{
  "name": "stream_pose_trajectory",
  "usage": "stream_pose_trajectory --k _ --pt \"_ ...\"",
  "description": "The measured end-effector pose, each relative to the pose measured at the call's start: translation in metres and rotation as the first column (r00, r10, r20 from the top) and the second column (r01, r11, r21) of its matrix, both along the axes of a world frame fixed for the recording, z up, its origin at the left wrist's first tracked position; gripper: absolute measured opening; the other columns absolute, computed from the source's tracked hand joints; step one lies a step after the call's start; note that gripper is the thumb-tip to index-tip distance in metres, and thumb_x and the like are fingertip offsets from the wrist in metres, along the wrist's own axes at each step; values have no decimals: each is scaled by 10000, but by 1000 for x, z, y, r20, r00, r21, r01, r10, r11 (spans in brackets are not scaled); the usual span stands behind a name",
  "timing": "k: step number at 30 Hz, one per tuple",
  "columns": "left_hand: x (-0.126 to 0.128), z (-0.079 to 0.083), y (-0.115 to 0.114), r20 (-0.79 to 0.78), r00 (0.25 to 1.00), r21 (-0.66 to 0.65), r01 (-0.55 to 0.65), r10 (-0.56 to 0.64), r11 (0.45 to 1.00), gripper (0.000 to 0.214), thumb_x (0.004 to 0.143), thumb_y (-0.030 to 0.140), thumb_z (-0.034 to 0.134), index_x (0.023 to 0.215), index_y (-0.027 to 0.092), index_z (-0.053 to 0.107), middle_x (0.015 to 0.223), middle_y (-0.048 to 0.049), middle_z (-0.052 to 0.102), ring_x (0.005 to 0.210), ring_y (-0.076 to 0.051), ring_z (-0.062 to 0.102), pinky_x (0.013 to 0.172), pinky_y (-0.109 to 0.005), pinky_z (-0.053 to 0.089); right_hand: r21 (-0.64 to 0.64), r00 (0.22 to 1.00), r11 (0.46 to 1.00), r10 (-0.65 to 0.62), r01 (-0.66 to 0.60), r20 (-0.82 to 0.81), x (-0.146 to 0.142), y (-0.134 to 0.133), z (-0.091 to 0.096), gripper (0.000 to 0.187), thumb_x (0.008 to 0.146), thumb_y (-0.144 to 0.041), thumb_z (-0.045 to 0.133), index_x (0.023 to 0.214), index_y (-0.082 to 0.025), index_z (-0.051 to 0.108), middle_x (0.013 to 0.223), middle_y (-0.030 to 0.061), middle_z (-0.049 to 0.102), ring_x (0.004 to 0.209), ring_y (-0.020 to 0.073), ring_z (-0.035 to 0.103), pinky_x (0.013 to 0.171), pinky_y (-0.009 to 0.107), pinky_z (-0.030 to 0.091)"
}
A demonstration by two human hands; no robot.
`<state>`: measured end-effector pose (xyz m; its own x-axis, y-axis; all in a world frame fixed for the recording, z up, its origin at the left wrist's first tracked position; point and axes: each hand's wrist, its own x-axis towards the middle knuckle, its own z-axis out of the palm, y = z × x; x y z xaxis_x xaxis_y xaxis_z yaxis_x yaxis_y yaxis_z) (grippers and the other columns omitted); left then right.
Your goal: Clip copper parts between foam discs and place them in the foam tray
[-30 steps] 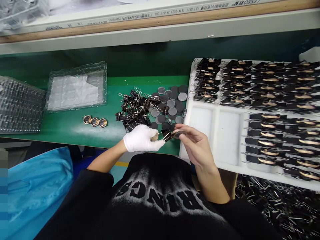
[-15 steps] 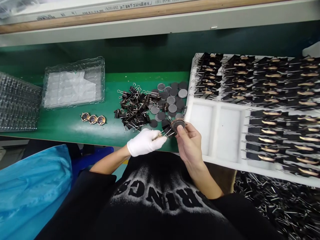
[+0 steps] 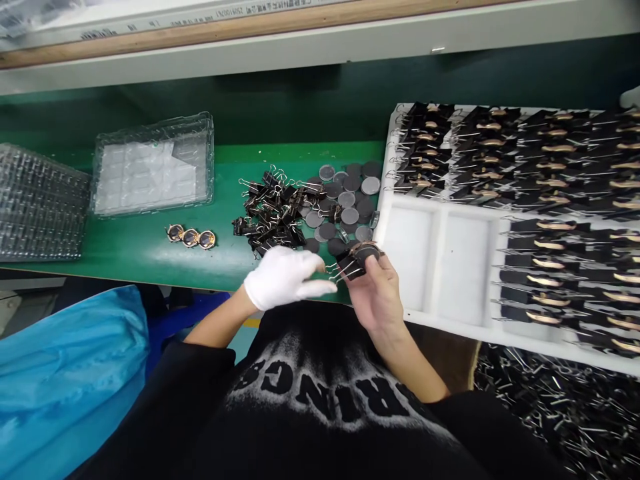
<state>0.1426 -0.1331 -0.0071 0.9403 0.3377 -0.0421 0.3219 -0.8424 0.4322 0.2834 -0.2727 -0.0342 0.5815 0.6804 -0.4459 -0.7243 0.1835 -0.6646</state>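
Note:
My right hand (image 3: pixel 379 293), bare, grips a black binder clip (image 3: pixel 353 265) clamped onto a round disc part (image 3: pixel 367 252) near the table's front edge. My left hand (image 3: pixel 283 277), in a white glove, hovers just left of the clip's wire handles; its fingers are loosely spread and hold nothing that I can see. Behind the hands lie a pile of black binder clips (image 3: pixel 273 210) and a cluster of grey discs (image 3: pixel 345 193).
A white foam tray (image 3: pixel 435 260) at the right holds rows of clipped parts. Three gold-rimmed round pieces (image 3: pixel 191 237) lie on the green table (image 3: pixel 150 253). Clear plastic trays (image 3: pixel 153 167) stand at the left. A blue bag (image 3: pixel 60 373) sits low left.
My left hand has let go of the clip's handles and opened. My right hand keeps the clipped disc and has shifted slightly right.

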Motion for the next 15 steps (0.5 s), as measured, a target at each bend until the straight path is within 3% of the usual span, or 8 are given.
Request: stream_pose_trajectory --k 3,5,10,15 --pt "-11 9 24 11 987 361 -153 160 920 443 1010 615 550 966 216 737 882 -82 718 826 -247 658 707 -370 347 55 994 998 -26 32 -103 3 0 1 363 685 -463 980 880 -258 752 915 -42 701 850 110 652 769 247 593" --pt "-18 10 36 -29 968 466 -208 250 860 362 988 560 630 1018 213 727 989 -109 718 957 -294 655 776 -397 365 73 991 997 -21 31 -131 5 0 1 354 687 -456 981 831 -244 738 844 -48 661 780 91 619 721 227 584" --pt "-28 -6 38 -74 910 489 -323 407 810 382 925 557 727 1051 199 687 1038 -128 697 1007 -330 625 814 -418 349 70 996 998 8 -1 -90 3 0 -2 358 681 -465 981 815 -242 734 845 -36 642 772 98 603 713 236 596" --pt "-30 -18 30 33 919 434 -367 393 823 388 970 509 687 1228 221 666 1088 -109 733 1036 -308 639 862 -436 333 62 994 992 111 -111 3 -8 0 -5 327 720 -487 953 830 -251 754 845 -24 659 784 108 622 724 237 603"
